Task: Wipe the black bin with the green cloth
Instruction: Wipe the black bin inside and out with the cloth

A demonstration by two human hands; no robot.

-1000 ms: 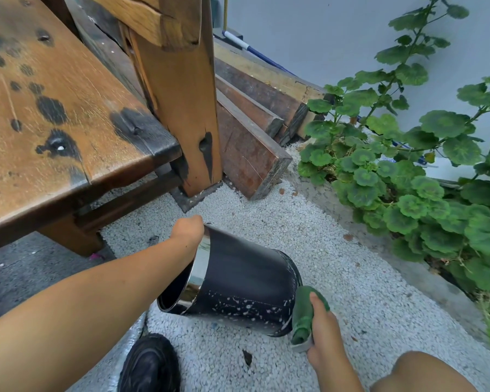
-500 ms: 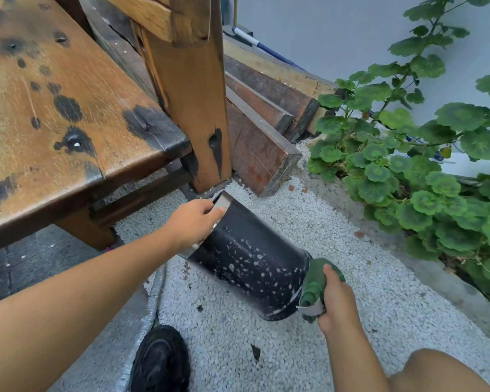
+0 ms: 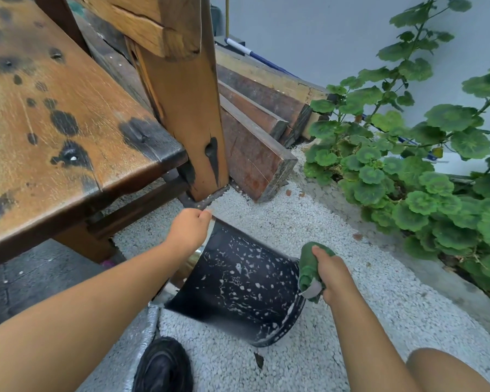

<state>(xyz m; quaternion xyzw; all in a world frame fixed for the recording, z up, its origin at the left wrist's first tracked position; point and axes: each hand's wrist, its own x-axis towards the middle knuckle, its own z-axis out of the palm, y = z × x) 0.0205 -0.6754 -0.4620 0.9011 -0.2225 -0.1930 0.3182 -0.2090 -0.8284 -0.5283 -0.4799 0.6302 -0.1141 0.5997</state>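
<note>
The left hand (image 3: 188, 229) pinches the rim of the tilted bin (image 3: 238, 284); the right hand (image 3: 334, 274) clutches the cloth (image 3: 308, 264); hard wiping could wrench the bin loose.

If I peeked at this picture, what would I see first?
A black round bin speckled with white spots, tilted on white gravel in the middle. The left hand grips its shiny rim and the right hand holds a bunched green cloth at its base. A leafy green plant fills the right side.
</note>
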